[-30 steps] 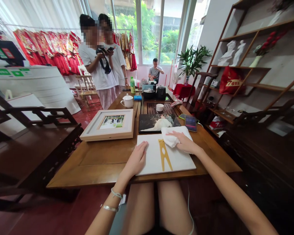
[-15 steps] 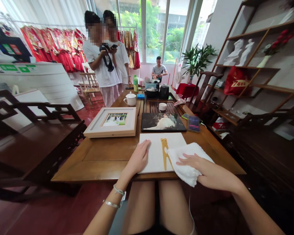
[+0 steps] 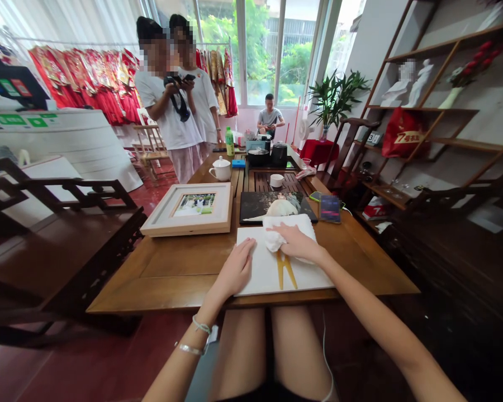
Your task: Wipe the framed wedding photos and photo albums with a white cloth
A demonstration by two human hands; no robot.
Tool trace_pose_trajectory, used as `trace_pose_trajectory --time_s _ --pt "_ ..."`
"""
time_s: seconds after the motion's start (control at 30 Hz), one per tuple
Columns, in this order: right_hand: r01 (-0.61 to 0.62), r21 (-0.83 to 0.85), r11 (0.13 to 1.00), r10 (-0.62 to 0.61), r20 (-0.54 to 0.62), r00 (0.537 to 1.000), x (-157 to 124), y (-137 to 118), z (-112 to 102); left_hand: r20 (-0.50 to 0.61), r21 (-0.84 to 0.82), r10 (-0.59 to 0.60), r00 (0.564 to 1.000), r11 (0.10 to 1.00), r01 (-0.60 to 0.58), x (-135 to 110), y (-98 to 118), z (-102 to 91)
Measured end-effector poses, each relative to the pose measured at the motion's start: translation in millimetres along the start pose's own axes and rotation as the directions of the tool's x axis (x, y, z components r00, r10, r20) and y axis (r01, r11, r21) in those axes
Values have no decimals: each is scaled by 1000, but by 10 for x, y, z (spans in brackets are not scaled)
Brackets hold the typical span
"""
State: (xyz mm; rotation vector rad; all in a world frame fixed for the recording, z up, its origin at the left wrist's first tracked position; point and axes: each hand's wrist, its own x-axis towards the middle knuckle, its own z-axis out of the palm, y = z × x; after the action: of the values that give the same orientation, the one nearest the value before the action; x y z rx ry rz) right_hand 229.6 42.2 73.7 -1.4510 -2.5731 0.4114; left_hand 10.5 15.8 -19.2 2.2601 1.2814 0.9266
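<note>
A white board [image 3: 268, 273] with a yellow clothes-peg shape [image 3: 284, 268] on it lies flat at the near edge of the wooden table [image 3: 180, 273]. My left hand [image 3: 235, 271] rests flat on the board's left edge, fingers stretched out. My right hand [image 3: 295, 241] presses a white cloth [image 3: 283, 231] onto the board's far part, just above the yellow shape. The cloth is bunched under my fingers and covers the board's far edge.
Beyond the board lie a dark photo panel [image 3: 260, 204], a framed photo [image 3: 190, 207] and a phone [image 3: 330, 208]. Farther off stand a tea tray [image 3: 272, 181], a white teapot [image 3: 221, 167] and a green bottle [image 3: 229, 144]. Two people [image 3: 171, 111] stand at the far left; another sits at the back.
My right hand has moved the cloth from the board's near right corner back up to its far part. The left hand has stayed on the left edge.
</note>
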Motion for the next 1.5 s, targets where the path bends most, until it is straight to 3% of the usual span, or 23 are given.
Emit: trace_pose_trajectory --time_s 0.1,0.3,0.4,0.5,0.7,0.8,0.9,1.0,1.13,1.27,1.37,1.5 --pt "7 -35 999 -7 5 1000 -140 -191 113 -7 -10 -4 1000 1000 4 -2 10 0" --pt "85 -96 992 -69 155 985 -999 -730 241 -17 -14 -27 1000 1000 26 -2 64 -12" --pt "114 -80 990 -97 198 975 -1219 -857 255 -14 -2 -27 1000 1000 27 0 70 -12" --pt "71 -74 995 -58 165 985 -1050 -765 263 -14 3 -29 999 1000 29 2 62 -8" --pt "-48 -185 982 45 -21 999 -154 -326 224 -3 -2 -21 1000 1000 21 7 58 -14" --pt "-77 -235 969 59 -86 995 88 -313 219 -3 -7 -27 1000 1000 27 10 58 -18" --pt "-93 -279 956 61 -121 991 38 -530 308 -4 -29 -14 1000 1000 14 9 40 -20" --pt "-71 -316 946 41 -101 994 -235 -843 458 6 -75 9 1000 997 -8 1 25 -29" --pt "131 -330 935 -134 15 991 -664 -1100 571 -4 -108 -52 999 993 51 -9 51 -54" --pt "271 -217 938 -268 44 962 -825 -1032 470 11 -101 -60 998 993 61 -12 63 -54" --pt "186 -144 972 -186 13 982 -699 -862 299 3 -86 -45 999 995 45 -5 47 -34" --pt "10 -157 988 -12 -10 1000 -329 -632 94 2 -64 -20 1000 998 20 3 48 -24"
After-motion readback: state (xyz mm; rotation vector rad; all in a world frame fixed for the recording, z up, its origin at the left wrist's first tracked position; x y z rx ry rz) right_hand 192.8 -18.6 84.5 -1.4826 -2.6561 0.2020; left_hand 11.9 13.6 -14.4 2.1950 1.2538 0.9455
